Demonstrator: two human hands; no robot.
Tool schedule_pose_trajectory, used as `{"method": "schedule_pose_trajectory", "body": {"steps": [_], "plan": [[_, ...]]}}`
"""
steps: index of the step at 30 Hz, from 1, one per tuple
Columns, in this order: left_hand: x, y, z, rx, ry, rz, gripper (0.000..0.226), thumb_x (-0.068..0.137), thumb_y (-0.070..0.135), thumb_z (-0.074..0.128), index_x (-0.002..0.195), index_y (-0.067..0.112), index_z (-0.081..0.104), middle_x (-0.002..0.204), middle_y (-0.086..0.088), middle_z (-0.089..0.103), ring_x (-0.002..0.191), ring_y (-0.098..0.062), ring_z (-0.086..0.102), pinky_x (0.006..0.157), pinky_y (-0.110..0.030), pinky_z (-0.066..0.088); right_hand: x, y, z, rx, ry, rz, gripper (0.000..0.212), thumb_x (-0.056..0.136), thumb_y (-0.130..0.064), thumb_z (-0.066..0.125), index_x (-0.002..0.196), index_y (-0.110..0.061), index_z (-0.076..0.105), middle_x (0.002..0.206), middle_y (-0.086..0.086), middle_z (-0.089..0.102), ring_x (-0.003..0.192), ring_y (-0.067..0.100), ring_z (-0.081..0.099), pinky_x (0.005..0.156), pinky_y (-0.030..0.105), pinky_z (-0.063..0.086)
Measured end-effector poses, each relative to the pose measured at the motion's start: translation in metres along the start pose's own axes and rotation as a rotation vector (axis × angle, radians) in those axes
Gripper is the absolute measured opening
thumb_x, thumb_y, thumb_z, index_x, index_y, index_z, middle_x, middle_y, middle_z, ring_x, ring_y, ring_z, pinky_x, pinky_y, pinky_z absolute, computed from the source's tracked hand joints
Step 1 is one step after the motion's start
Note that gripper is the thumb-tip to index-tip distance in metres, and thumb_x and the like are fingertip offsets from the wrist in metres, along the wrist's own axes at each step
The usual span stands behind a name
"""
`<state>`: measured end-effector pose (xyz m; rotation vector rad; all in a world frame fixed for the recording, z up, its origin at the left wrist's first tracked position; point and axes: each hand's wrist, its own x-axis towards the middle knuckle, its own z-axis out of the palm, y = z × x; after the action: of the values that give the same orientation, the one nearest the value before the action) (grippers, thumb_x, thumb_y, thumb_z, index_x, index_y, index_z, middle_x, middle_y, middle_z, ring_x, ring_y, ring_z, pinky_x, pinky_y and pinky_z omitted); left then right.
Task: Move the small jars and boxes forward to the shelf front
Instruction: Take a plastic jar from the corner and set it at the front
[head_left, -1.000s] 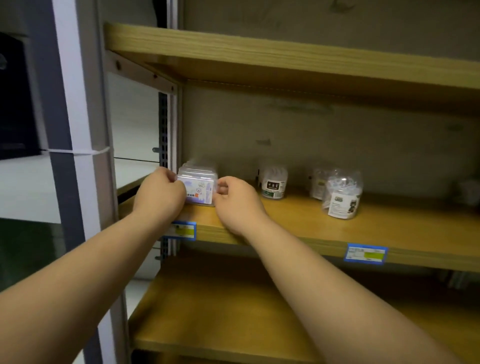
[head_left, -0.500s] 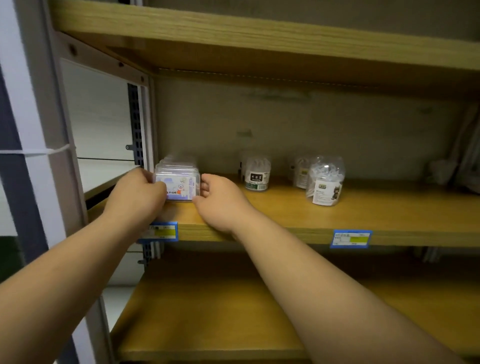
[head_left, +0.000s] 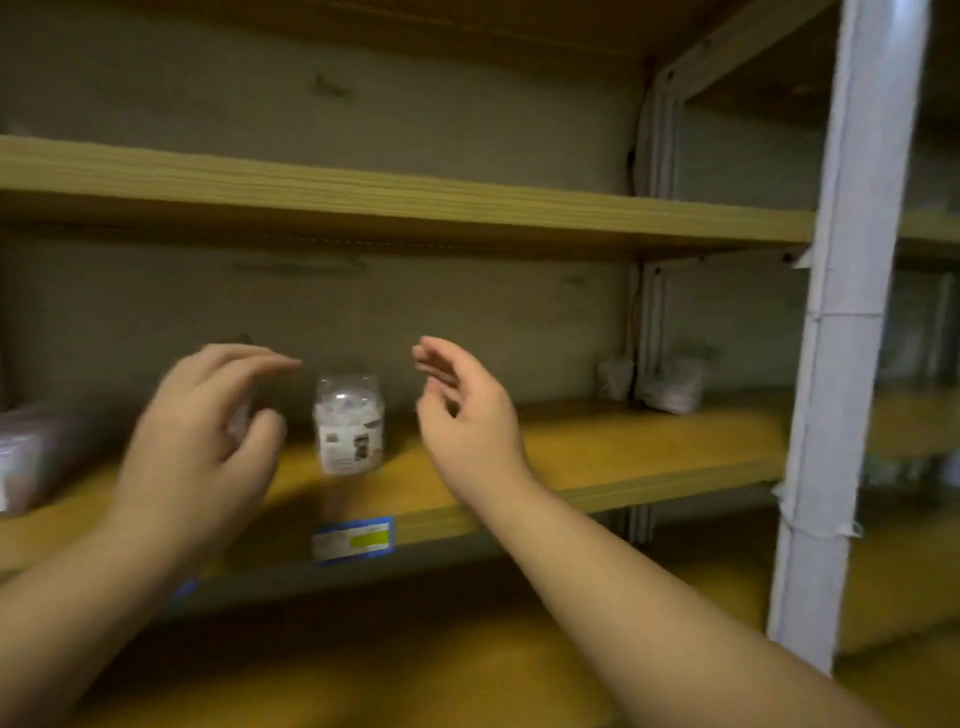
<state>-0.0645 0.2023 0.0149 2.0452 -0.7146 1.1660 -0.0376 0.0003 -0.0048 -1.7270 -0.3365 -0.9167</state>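
Observation:
A clear plastic jar (head_left: 349, 423) with a white label stands upright on the wooden middle shelf (head_left: 597, 447), between my two hands. My left hand (head_left: 202, 436) hovers to its left, fingers curled and apart, hiding another small jar of which only a sliver (head_left: 240, 422) shows. My right hand (head_left: 462, 410) is raised to the right of the clear jar, fingers spread, touching nothing. The stack of flat clear boxes (head_left: 28, 457) sits blurred at the far left edge of the shelf.
A blue price tag (head_left: 354, 539) is stuck on the shelf's front edge below the jar. Two pale bagged items (head_left: 670, 382) lie at the back right of the shelf. A white upright post (head_left: 836, 364) stands at the right. Shelves run above and below.
Both hands have let go of the stack of boxes and moved right to either side of the clear jar. The view has swung right, so the boxes now sit at the left edge.

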Motion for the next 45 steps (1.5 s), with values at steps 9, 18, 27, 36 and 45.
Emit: {"method": "schedule_pose_trajectory", "body": {"steps": [9,18,27,36,45], "plan": [[0.055,0.165,0.264,-0.259,-0.57,-0.358,0.039,0.096,0.025,0.054,0.135,0.024,0.059,0.122,0.004,0.066,0.11,-0.012,0.061,0.095,-0.023,0.046,0.057,0.102,-0.221,-0.467,-0.156,0.437,0.045,0.095,-0.019,0.049,0.14,-0.018,0.054,0.135,0.002,0.062,0.12,0.021,0.059,0.1,0.031,0.047],[0.051,0.172,0.307,-0.535,-0.431,-0.853,0.021,0.101,0.016,0.048,0.11,0.019,0.067,0.101,-0.008,0.073,0.097,-0.025,0.07,0.094,-0.046,0.057,0.06,0.111,-0.23,-0.214,-0.149,0.53,0.048,0.098,-0.017,0.047,0.146,-0.023,0.047,0.144,-0.001,0.053,0.13,0.02,0.052,0.106,0.035,0.045],[0.048,0.183,0.306,-0.337,-0.454,-0.784,0.019,0.096,0.024,0.052,0.1,0.026,0.07,0.099,-0.003,0.073,0.095,-0.025,0.069,0.091,-0.043,0.057,0.062,0.106,-0.251,-0.297,0.055,0.588,0.061,0.093,-0.016,0.06,0.148,-0.024,0.037,0.153,0.004,0.029,0.138,0.029,0.037,0.107,0.04,0.041],[0.067,0.168,0.318,-0.36,-0.579,-0.84,0.021,0.096,0.03,0.056,0.109,0.021,0.069,0.102,-0.005,0.072,0.097,-0.022,0.068,0.09,-0.037,0.055,0.117,0.144,-0.269,-0.594,0.194,0.897,0.08,0.08,-0.017,0.069,0.146,-0.024,0.025,0.141,0.015,0.021,0.123,0.033,0.034,0.106,0.04,0.038],[0.113,0.096,0.326,-0.309,-0.71,-0.45,0.042,0.094,0.025,0.064,0.135,0.023,0.056,0.117,-0.005,0.064,0.1,-0.021,0.064,0.094,-0.035,0.053,0.157,0.148,-0.25,-1.13,-0.137,0.47,0.065,0.093,-0.045,0.059,0.148,-0.018,0.039,0.148,0.013,0.044,0.131,0.032,0.048,0.103,0.04,0.046]]}}
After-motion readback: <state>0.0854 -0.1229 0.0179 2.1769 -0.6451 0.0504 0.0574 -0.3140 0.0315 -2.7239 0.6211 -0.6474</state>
